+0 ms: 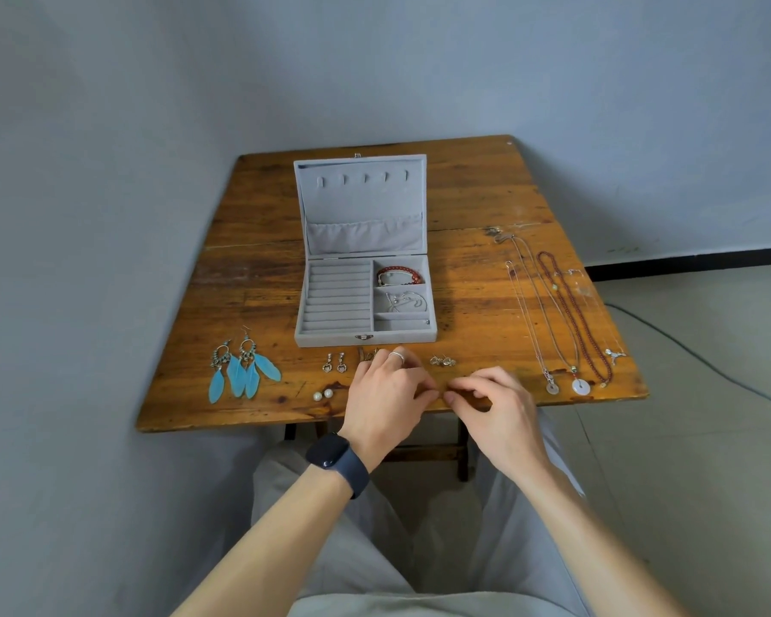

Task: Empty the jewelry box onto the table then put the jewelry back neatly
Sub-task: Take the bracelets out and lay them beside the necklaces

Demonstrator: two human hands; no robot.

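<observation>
Both hands, left hand [386, 394] and right hand [495, 403], curl fingertip to fingertip at the near edge of the brown wooden table [477, 207] — whether they pinch anything I cannot tell. The open grey velvet jewelry box [366, 338] lies straight beyond, nearer the left hand.

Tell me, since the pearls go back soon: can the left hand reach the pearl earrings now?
Probably yes: the pearl earrings lie uncovered just left of the left hand, nothing between, though its curled fingers may be holding something.
</observation>
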